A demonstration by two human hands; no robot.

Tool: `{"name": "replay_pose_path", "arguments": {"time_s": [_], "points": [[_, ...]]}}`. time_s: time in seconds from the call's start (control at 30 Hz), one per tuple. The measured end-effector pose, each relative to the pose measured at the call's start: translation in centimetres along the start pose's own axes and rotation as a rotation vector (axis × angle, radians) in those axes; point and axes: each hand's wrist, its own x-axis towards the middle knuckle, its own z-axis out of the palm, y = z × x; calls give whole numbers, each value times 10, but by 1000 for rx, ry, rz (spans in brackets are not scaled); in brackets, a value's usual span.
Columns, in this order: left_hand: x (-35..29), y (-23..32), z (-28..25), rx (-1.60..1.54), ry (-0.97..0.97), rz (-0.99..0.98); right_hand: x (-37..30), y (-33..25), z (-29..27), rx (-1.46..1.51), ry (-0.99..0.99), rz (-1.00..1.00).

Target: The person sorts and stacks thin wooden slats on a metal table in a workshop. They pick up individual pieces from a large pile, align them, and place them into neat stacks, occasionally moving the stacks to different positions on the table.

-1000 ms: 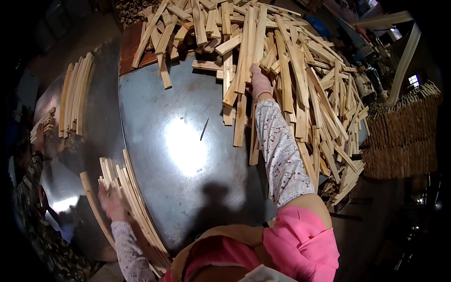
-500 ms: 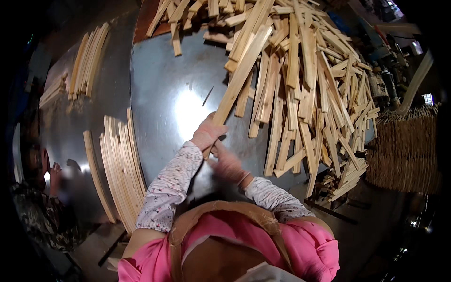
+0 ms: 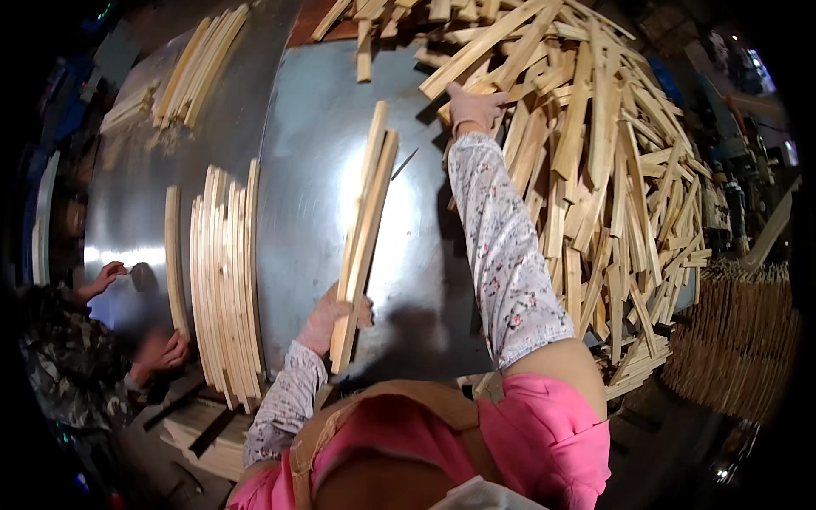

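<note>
My left hand (image 3: 326,323), in a pale glove, grips two long wooden slats (image 3: 367,229) near their lower ends. They lean close together over the metal tabletop, their far ends slightly apart. My right hand (image 3: 474,110), gloved too, is stretched far forward to the left edge of a big heap of loose slats (image 3: 586,144). Its thumb and a finger are spread beside the near end of a slat (image 3: 480,51) there; the other fingers are partly hidden, and I see nothing firmly held.
Slats lie side by side in a neat row (image 3: 223,280) on my left, with another bundle (image 3: 200,68) farther back. A co-worker's hands (image 3: 161,353) are at the far left beside a single slat (image 3: 174,255). Stacked wood (image 3: 722,340) stands at the right.
Both hands were together on one slat in front of me. Now my left hand holds two slats nearer my body's left, and my right hand has moved forward to the heap.
</note>
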Motion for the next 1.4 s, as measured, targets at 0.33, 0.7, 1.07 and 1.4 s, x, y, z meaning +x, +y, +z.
{"name": "replay_pose_path", "arguments": {"time_s": [0.33, 0.7, 1.07, 1.4], "points": [[39, -14, -54, -295, -77, -45, -165, 215, 4, 19, -411, -539], [35, -57, -27, 90, 16, -260, -154, 171, -119, -481, 35, -698], [16, -51, -41, -65, 105, -105, -151, 210, -140, -39, -112, -427], [-17, -53, -71, 58, 151, -41, -259, 305, -51, -617, -189, -665]]}}
